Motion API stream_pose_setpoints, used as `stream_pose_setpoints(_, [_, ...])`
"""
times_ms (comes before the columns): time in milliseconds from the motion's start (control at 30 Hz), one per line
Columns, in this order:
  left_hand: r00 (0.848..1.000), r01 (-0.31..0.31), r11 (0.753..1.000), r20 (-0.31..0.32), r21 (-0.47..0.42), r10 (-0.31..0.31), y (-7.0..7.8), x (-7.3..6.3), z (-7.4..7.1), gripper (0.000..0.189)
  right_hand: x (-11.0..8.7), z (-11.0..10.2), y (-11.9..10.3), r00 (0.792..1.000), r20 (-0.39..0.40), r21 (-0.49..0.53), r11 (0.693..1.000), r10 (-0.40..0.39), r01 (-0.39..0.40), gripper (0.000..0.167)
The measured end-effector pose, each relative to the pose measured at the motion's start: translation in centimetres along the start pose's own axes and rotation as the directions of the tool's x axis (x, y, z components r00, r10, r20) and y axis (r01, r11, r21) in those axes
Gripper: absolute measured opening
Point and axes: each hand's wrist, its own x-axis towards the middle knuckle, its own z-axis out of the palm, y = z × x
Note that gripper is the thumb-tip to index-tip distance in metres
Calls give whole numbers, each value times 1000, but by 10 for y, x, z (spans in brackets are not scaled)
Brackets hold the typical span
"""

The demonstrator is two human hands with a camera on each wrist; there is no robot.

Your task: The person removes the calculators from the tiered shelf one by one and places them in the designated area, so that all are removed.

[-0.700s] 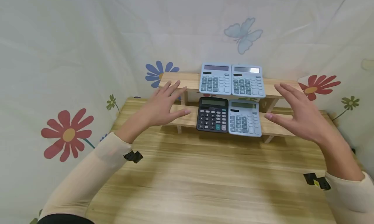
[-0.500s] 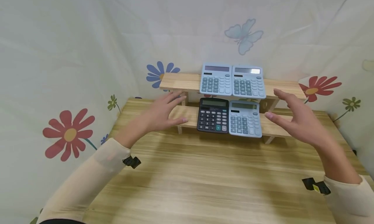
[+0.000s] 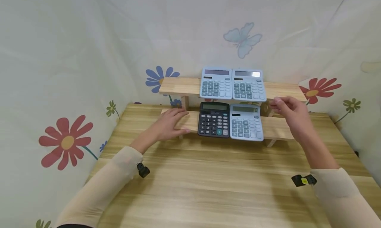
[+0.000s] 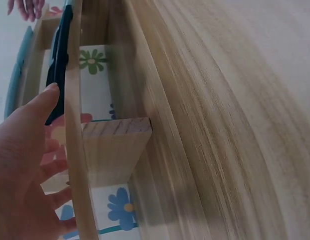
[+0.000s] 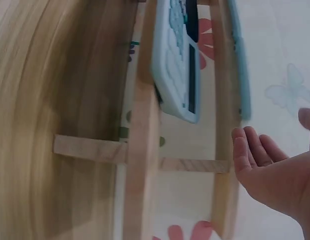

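- Two hands reach toward a two-tier wooden shelf (image 3: 276, 129) that stands at the back of a wooden table (image 3: 208, 185).
- At the left, the left hand (image 3: 169, 122) lies on the left end of the lower board with fingers straight and spread, holding nothing. The head view shows it from above, near the black calculator (image 3: 213, 119) but not touching it.
- The left wrist view adds the board edge-on: the thumb (image 4: 42, 102) sits along its front edge, the other fingers reach across the board, and a shelf leg (image 4: 115, 145) stands just beside them. Only the black calculator's thin side shows there.
- In the middle, the black calculator and a light blue calculator (image 3: 246, 122) lie side by side on the lower board; two more light blue calculators (image 3: 232, 84) lie side by side on the upper board.
- At the right, the right hand (image 3: 290, 114) is by the upper board's right end, fingers loosely bent. In the head view they seem to meet the board's edge.
- The right wrist view shows the fingers (image 5: 249, 150) relaxed and just beside the upper board, gripping nothing.
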Motion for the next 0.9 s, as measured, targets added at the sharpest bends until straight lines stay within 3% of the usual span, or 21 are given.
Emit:
stream_pose_setpoints(200, [1000, -6, 1000, 5, 0, 6, -3, 0, 5, 79, 13, 15, 8, 997, 17, 246, 967, 71, -73, 70])
stream_pose_setpoints(433, [999, 34, 999, 6, -30, -34, -7, 1, 8, 79, 21, 33, 6, 993, 95, 371, 923, 73, -104, 62])
stream_pose_setpoints(633, [999, 47, 998, -24, -50, -49, -12, 4, 15, 85, 26, 45, 5, 986, 134, 497, 854, 102, -156, 54])
stream_pose_setpoints(900, [999, 39, 999, -38, 8, -39, -12, 8, 21, 84, 30, 53, 6, 985, 87, 631, 757, 149, -170, 47])
